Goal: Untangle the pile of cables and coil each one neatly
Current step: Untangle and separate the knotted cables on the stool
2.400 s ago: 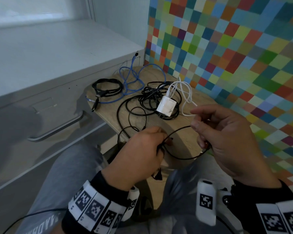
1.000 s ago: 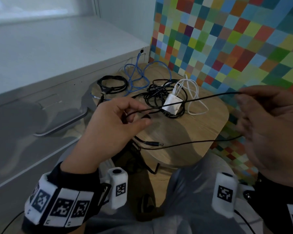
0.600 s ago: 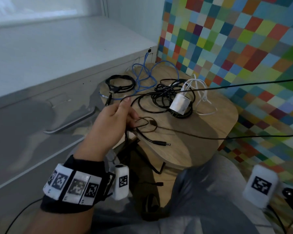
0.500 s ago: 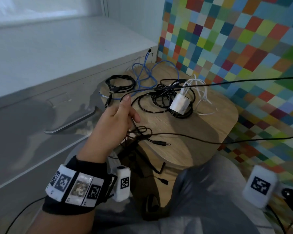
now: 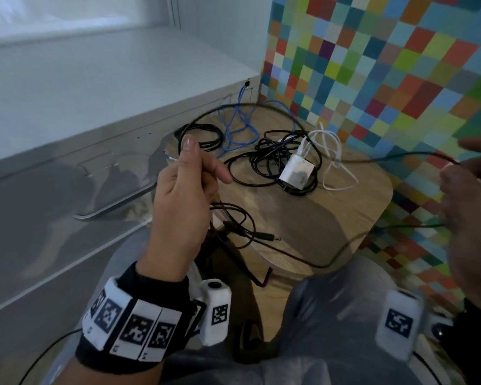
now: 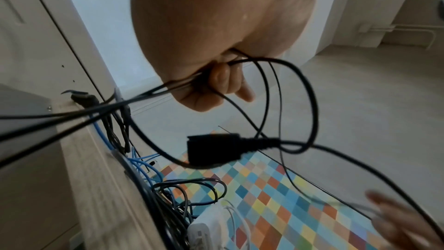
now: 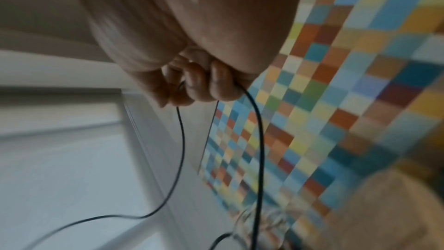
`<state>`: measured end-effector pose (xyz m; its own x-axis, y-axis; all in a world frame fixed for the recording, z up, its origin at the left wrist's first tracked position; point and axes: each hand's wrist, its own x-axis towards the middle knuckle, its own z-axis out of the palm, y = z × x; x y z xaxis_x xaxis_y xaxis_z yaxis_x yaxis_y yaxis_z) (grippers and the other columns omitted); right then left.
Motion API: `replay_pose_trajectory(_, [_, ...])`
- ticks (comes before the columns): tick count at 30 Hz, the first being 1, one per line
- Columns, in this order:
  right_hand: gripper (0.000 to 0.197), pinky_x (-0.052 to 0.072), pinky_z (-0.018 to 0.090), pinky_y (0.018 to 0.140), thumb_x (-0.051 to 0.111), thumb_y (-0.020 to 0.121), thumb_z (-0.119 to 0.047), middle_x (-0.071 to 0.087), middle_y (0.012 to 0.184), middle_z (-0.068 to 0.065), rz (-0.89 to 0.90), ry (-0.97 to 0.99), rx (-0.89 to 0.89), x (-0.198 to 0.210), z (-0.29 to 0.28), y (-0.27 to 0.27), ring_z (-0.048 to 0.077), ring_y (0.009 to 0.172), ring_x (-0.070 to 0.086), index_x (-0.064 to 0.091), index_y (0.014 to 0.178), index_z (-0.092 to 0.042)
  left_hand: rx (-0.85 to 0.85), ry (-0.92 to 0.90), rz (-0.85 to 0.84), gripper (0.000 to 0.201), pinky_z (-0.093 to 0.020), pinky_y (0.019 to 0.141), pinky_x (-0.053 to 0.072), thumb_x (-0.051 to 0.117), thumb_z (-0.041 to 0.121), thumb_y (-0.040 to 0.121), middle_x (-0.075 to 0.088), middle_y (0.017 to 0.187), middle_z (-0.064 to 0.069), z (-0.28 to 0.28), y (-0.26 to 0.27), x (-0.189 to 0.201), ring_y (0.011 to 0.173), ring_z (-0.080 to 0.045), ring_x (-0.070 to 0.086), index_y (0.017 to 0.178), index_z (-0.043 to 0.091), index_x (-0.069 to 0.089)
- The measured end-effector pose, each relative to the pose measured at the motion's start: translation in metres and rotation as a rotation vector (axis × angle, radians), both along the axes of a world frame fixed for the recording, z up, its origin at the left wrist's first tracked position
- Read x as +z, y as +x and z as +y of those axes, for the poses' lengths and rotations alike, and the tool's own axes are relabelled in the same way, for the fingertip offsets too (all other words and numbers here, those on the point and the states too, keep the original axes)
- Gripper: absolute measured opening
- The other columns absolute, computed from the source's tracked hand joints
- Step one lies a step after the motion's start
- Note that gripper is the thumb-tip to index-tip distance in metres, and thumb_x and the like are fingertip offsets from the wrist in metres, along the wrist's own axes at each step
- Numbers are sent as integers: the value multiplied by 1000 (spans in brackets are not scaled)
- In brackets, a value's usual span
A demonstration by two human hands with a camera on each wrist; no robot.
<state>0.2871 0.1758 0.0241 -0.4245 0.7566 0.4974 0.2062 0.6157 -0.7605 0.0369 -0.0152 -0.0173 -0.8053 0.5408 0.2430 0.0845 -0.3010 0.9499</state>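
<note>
My left hand (image 5: 204, 165) is raised over the near left edge of the wooden stool (image 5: 353, 218) and grips loops of a thin black cable (image 5: 325, 265). A black connector (image 6: 213, 149) dangles under its fingers (image 6: 217, 78). The cable arcs over the pile and runs to my right hand (image 5: 460, 169) at the right edge, whose curled fingers (image 7: 206, 83) pinch it. A second strand sags across the stool's front, near a barrel plug (image 5: 270, 238). A tangled black cable (image 5: 272, 157), a white charger (image 5: 297, 170) with its white cable (image 5: 335, 151) and a blue cable (image 5: 239, 126) lie behind.
A coiled black cable (image 5: 206, 134) lies at the stool's far left. A white drawer cabinet (image 5: 67, 107) with a metal handle (image 5: 117, 204) stands close on the left. A wall of coloured squares (image 5: 386, 65) runs behind and to the right. My knees are under the stool's near edge.
My right hand has come back into view at the right edge. My left hand has risen with its loops, and the taut upper strand has slackened into an arc over the pile.
</note>
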Motion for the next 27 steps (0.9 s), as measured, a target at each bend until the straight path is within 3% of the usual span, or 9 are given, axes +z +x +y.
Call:
replay_pose_trajectory(2, [13,56,40,74,59,102,-47,63,97,-18,-103,96,177,7,-21,-6,12,88,65,68,111,-48,30,15,16,65,-33,53,23,29,50,105,28,53,-16,1,2,1,49,-15,27,63,16,66])
replay_pose_trajectory(5, [12,44,26,63,66,94,-31,60,98,-10,-207,141,371,20,-66,-28,13,79,58,76,99,-36,27,31,36,65,-30,52,26,29,47,106,28,54,-23,3,10,3,48,-16,28,64,12,65])
replay_pose_trajectory(7, [25,40,19,56,67,85,-54,60,102,-11,-399,75,504,19,-85,-44,13,69,56,76,107,-44,2,30,45,66,-29,51,25,28,46,106,28,50,-15,4,15,4,48,-18,27,65,9,64])
replay_pose_trajectory(9, [52,40,15,58,62,73,-80,57,107,-20,-633,23,525,8,-88,-53,2,74,57,71,116,-51,-18,22,54,69,-32,50,23,26,45,106,28,48,-6,3,20,6,48,-19,26,67,3,63])
replay_pose_trajectory(12, [66,47,25,67,50,68,-90,51,101,-24,-856,146,474,-13,-98,-67,-4,86,55,68,116,-51,-11,20,52,67,-37,52,25,30,45,106,33,46,-1,4,23,8,48,-17,30,64,4,62])
replay_pose_trajectory(18, [13,41,16,61,63,90,-41,59,87,-16,-564,71,453,-18,-99,-64,5,82,59,70,80,-36,-7,37,96,45,-54,52,34,55,42,99,38,56,-6,0,14,6,52,-22,31,63,15,52])
replay_pose_trajectory(22, [20,41,19,51,63,83,-11,53,62,-1,-141,-66,341,-2,-79,-50,10,55,48,59,65,-21,-40,91,-27,37,-41,51,22,51,28,105,34,58,7,-2,6,5,52,-11,25,70,17,50])
replay_pose_trajectory(24, [23,32,25,45,55,83,-6,41,54,2,121,-296,366,2,-65,-39,16,46,36,55,63,-17,-40,111,-110,37,-34,50,19,45,26,109,33,60,8,-2,4,5,53,-10,23,72,19,45])
replay_pose_trajectory(27, [25,30,15,44,50,92,-11,37,55,4,322,-538,353,-6,-40,-21,10,38,34,52,67,-14,-48,79,-139,37,-40,55,18,42,26,110,32,63,4,-2,2,5,56,-14,23,74,19,41])
